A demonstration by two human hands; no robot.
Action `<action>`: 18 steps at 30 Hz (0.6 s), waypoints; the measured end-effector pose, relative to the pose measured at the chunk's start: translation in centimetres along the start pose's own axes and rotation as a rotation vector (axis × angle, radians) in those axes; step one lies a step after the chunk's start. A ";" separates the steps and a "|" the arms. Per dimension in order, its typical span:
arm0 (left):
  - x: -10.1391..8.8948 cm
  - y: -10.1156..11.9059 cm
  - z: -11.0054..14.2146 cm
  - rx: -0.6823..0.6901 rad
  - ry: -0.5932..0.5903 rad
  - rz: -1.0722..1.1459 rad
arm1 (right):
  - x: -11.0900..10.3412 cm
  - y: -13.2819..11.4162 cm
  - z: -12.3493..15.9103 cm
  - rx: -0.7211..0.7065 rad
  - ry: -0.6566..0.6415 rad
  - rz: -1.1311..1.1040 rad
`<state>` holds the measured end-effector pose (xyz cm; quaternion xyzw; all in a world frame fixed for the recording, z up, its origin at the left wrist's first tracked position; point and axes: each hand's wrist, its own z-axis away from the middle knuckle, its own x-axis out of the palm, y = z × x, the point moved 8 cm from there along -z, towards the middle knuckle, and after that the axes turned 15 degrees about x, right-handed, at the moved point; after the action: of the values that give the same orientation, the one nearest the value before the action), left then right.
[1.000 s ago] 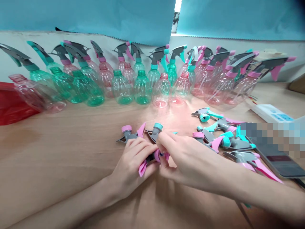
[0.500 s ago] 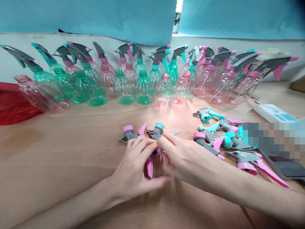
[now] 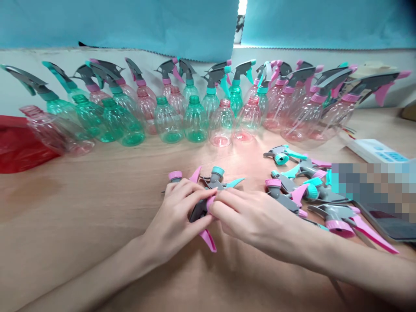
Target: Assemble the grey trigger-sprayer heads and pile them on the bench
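One spray head [image 3: 196,212] sits just toward six o'clock from the view's centre: the left hand [image 3: 177,212] grips its grey body, the right hand [image 3: 248,212] clasps its pink collar [image 3: 209,203], pink trigger [image 3: 208,241] angling to five! Loose spray heads [image 3: 333,212] crowd three o'clock; green and pink bottles [image 3: 195,123] line up at twelve.
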<state>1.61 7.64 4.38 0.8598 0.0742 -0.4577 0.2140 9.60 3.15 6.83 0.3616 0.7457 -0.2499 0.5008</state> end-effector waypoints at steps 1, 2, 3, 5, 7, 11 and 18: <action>-0.2 0.1 0.1 0.001 0.013 -0.028 | -0.3 -0.1 -0.1 0.005 0.043 0.012; -0.4 0.2 0.1 0.003 0.027 -0.050 | -0.6 -0.2 -0.1 0.015 0.089 0.017; -0.5 0.2 0.2 0.002 0.044 -0.063 | -0.9 -0.2 -0.2 0.027 0.132 0.015; -0.8 0.4 0.2 0.000 0.079 -0.070 | -1.6 -0.2 -0.2 0.048 0.199 -0.016; -0.9 0.6 0.1 0.005 0.118 -0.056 | -2.1 -0.1 -0.2 0.069 0.238 -0.076; -1.3 0.8 0.0 0.013 0.186 -0.029 | -2.8 0.3 -0.1 0.078 0.253 -0.235; -1.4 1.4 0.5 0.023 0.283 0.028 | -5.4 4.3 0.1 0.364 0.280 -0.328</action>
<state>0.90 6.21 5.68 0.9190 0.0862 -0.3298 0.1981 14.30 4.12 11.72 0.3510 0.7990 -0.4050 0.2727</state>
